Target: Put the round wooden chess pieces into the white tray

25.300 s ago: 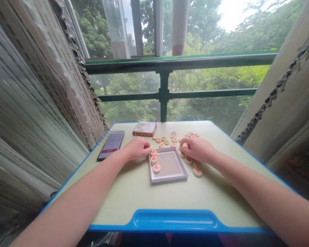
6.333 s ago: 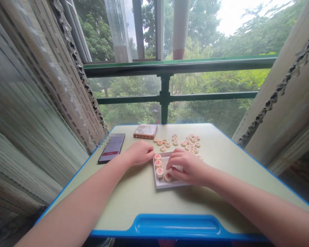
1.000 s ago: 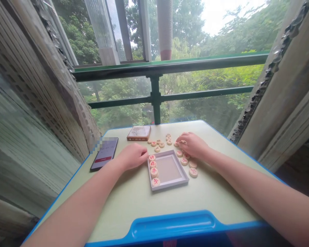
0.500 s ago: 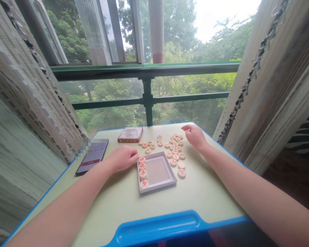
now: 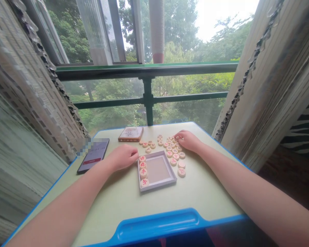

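Note:
My left hand (image 5: 123, 157) rests on the table with curled fingers, its thumb side against the upper left corner of a shallow open box (image 5: 158, 188). What its fingers hold, if anything, is hidden. A column of several red-marked xiangqi pieces (image 5: 143, 172) lies along the box's left wall. My right hand (image 5: 189, 140) is at the far end of the loose pieces (image 5: 175, 151), right of the box. Its thumb and fingers are bent round a xiangqi piece (image 5: 180, 137), which they partly cover.
A closed, picture-topped box (image 5: 130, 134) sits at the table's far edge, with several darker-marked pieces (image 5: 145, 144) near it. A phone (image 5: 94, 156) with a running timer lies to the left. The table has a blue rim and a blue front trough (image 5: 159, 221); window and curtains stand beyond.
My right hand has moved left and slightly toward me, from beside the loose pieces onto those at the back. My left hand stays by the box corner.

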